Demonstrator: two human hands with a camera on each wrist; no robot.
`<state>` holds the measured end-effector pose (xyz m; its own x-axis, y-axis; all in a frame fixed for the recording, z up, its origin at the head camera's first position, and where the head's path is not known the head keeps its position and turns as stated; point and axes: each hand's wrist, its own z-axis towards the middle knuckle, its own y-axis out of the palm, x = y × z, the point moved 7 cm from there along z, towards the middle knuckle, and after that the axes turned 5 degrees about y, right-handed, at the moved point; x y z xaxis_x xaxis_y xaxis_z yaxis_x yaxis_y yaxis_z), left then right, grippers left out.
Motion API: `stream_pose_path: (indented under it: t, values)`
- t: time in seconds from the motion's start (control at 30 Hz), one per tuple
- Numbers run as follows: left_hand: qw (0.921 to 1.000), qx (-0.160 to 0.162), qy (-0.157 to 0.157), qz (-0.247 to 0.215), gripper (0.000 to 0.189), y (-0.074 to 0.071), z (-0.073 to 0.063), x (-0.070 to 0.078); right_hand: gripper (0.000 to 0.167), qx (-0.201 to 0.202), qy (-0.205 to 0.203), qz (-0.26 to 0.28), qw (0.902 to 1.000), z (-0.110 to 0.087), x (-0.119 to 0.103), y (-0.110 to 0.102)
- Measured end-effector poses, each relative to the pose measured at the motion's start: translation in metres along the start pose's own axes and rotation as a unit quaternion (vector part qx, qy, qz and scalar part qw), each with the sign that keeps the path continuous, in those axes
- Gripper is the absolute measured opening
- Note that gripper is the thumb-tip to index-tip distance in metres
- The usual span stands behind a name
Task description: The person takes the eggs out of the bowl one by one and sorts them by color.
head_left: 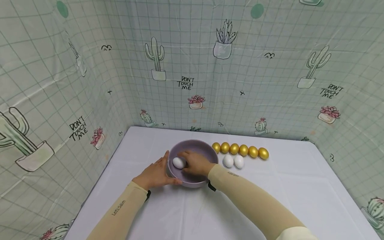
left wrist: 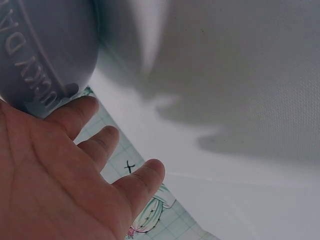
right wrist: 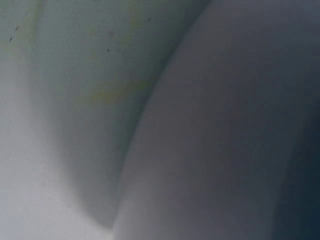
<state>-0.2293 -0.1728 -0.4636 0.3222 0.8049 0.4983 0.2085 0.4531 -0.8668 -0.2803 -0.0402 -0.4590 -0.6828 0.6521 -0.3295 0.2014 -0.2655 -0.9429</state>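
Observation:
A purple bowl (head_left: pixel 192 184) stands on the white table, and raised lettering shows on its outside in the left wrist view. My left hand (head_left: pixel 153 174) rests against the bowl's left side, its thumb at the near rim and its fingers stretched along the outer wall. In the left wrist view the left hand (left wrist: pixel 55 175) has its fingers spread apart. Inside the bowl, my right hand (head_left: pixel 196 164) holds a white egg (head_left: pixel 178 163), with a finger above it and the thumb side below. The right wrist view shows only the bowl's outer wall (right wrist: pixel 215 125), close up.
Right of the bowl, several golden eggs (head_left: pixel 243 150) form a row. Two white eggs (head_left: pixel 233 161) lie just in front of that row. The white tabletop (head_left: pixel 294 186) extends to both sides. A patterned cloth (head_left: pixel 186 60) hangs behind and beside the table.

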Motion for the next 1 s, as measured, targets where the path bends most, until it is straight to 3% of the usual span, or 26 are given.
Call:
stream_pose_path:
  t: [0.27, 0.73, 1.0]
  values:
    - [1.0, -0.004, 0.001, 0.001, 0.139, 0.0012, 0.0009, -0.001, 0.051, 0.003, -0.005, -0.001, 1.0, 0.0013, -0.0019, 0.0021]
    - [1.0, -0.004, 0.005, 0.003, 0.139, 0.0008, 0.0007, 0.0003, 0.051, -0.008, -0.005, -0.004, 0.9999, 0.003, -0.0082, 0.0083]
    - [1.0, -0.007, -0.005, -0.005, 0.139, 0.0009, -0.0009, 0.0008, 0.052, 0.016, -0.025, -0.013, 0.9995, 0.002, -0.0029, 0.0049]
